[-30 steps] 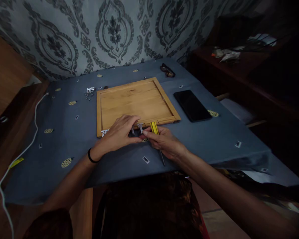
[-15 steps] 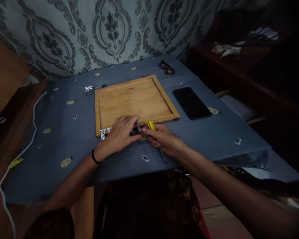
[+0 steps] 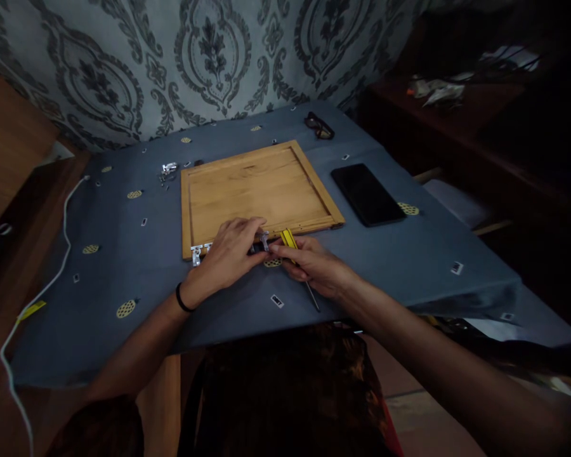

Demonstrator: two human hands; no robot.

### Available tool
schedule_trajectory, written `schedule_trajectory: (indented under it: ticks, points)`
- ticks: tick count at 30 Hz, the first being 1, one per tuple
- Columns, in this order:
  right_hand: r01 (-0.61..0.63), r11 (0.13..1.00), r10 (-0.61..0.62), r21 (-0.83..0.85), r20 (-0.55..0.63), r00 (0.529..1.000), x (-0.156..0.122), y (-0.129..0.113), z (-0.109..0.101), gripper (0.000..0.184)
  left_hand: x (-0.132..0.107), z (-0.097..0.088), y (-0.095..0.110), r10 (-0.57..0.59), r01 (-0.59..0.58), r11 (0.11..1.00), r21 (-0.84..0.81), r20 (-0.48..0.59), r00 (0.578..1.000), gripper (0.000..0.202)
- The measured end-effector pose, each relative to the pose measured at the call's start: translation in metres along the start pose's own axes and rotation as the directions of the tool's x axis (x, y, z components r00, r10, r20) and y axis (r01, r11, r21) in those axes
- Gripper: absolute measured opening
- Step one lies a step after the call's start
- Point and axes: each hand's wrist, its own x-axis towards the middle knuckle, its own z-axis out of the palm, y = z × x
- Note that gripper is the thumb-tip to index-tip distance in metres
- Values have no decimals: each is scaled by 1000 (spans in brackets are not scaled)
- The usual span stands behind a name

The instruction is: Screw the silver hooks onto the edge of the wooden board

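Mid-frame, the right hand (image 3: 320,266) has fingers wrapped round a screwdriver (image 3: 288,238), beside 1 hinge (image 3: 264,240) at the wooden panel (image 3: 257,190)'s lower edge; the left hand (image 3: 228,252) hides its grip. Hinge positioning seems in hand; the next move needs steadiness.

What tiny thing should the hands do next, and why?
Perhaps the left hand should steady the metal piece: it sits at the near edge of the panel, between both hands, while the right hand holds the screwdriver with its shaft pointing away from the panel.
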Motion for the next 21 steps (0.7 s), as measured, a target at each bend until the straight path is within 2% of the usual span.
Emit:
schedule_trajectory:
  ticks: [4, 7, 10, 12, 14, 16, 17, 19, 20, 21]
  points:
    - [42, 999, -43, -33, -21, 999, -4, 0, -5, 41, 1, 1, 1, -14, 14, 1000, 0, 0, 1000, 52]
    - [127, 990, -131, -68, -70, 989, -10, -9, -15, 41, 1, 1, 1, -24, 24, 1000, 0, 0, 1000, 54]
    - [234, 966, -247, -111, -124, 961, -13, -26, -25, 43, 0, 1, 2, -20, 20, 1000, 5, -8, 1000, 55]
    - [339, 914, -370, -224, -116, 922, -12, -38, -27, 44, 0, 1, 3, -33, 34, 999, 9, -13, 999, 56]
    - [447, 842, -495, -301, -105, 862, -8, -49, -24, 46, 1, -1, 4, -57, 58, 998, 13, -14, 998, 57]
    - [548, 772, -609, -321, -132, 782, -2, -57, -19, 46, 2, -2, 6, -84, 84, 996, 16, -7, 996, 58]
    - [600, 720, -676, -349, -155, 720, 1, -60, -17, 46, 2, -3, 6, -95, 95, 995, 15, -1, 995, 59]
    - [663, 576, -804, -478, -187, 564, 8, -64, -13, 47, 3, -4, 7, -112, 111, 994, 12, 11, 994, 59]
    - [664, 518, -843, -539, -190, 504, 12, -64, -12, 49, 3, -4, 7, -114, 113, 994, 9, 18, 993, 60]
    - [655, 487, -861, -578, -190, 472, 16, -63, -11, 50, 4, -4, 7, -112, 112, 994, 6, 23, 993, 60]
